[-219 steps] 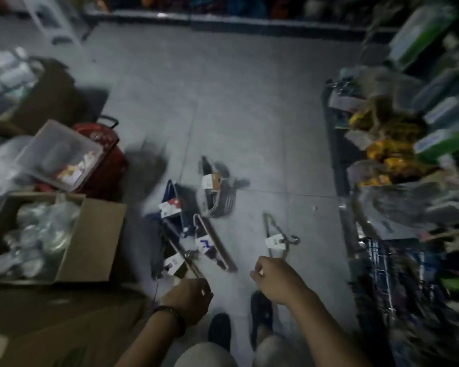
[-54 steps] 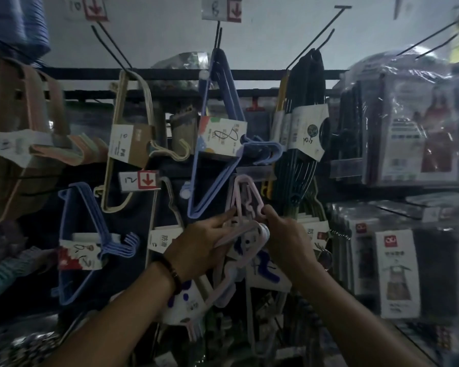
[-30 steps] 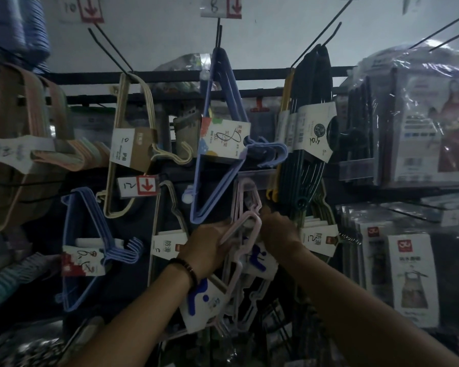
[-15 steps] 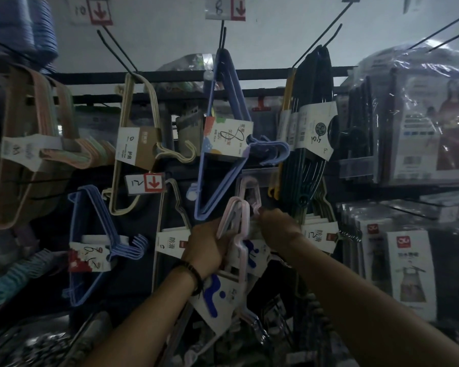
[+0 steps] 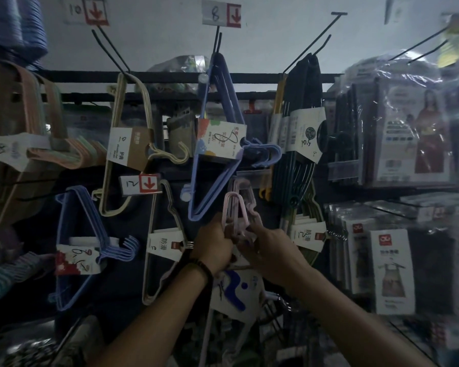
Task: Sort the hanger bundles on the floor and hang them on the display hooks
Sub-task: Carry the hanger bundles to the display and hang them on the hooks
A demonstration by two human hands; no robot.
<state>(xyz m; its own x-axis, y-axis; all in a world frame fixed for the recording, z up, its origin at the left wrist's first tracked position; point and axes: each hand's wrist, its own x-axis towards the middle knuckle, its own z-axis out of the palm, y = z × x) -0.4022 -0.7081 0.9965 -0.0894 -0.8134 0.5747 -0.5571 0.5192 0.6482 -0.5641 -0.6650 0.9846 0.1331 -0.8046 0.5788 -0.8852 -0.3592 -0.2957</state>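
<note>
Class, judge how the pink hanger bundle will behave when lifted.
The pink bundle is probably light: thin frames. Likely stiff: it holds shape in the left hand and right hand. It may snag on the blue hangers close by.

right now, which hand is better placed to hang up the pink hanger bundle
Left, probably. The left hand grips the pink hanger bundle just below its raised top loop, so it can carry it on. The right hand sits beside it; what its fingers hold is unclear.
</note>
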